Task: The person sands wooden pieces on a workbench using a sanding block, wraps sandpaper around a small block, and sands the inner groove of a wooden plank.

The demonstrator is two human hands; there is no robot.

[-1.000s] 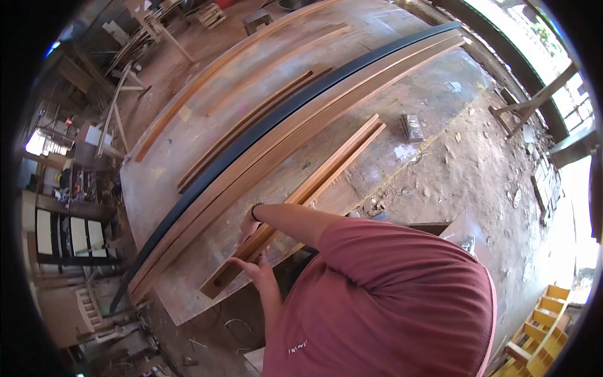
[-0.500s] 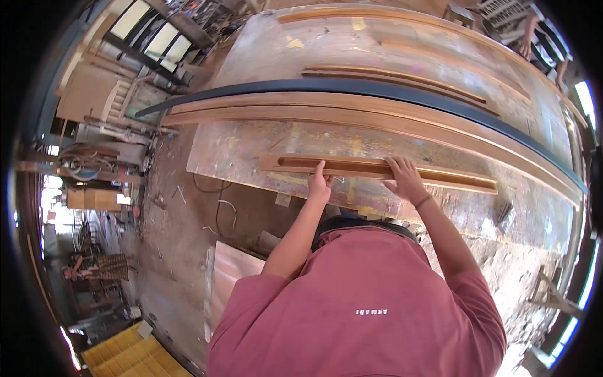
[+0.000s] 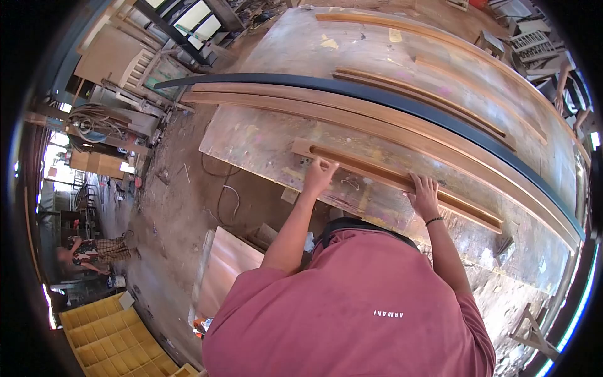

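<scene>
A wooden strip with a long groove (image 3: 370, 171) lies on the near part of the worktable. At its left end, my left hand (image 3: 319, 177) is closed, fingertips drawn together at the near edge; what they pinch, if anything, is hidden. My right hand (image 3: 424, 196) grips the strip past its middle, fingers over the top and thumb on the near side. Just beyond lie long wooden boards (image 3: 352, 119) and a dark blue-grey bar (image 3: 370, 95), side by side.
More wooden strips (image 3: 427, 103) lie across the far part of the paint-stained worktable (image 3: 251, 135). A yellow compartmented rack (image 3: 116, 336) stands at lower left. Another person (image 3: 94, 254) is at far left, and a person's arm (image 3: 561, 88) shows at upper right. A cable (image 3: 220, 200) hangs near the table edge.
The view has turned, so the strip now slants down to the right. My left hand has shifted from gripping the strip, thumb on top, to a pinch nearer its left end.
</scene>
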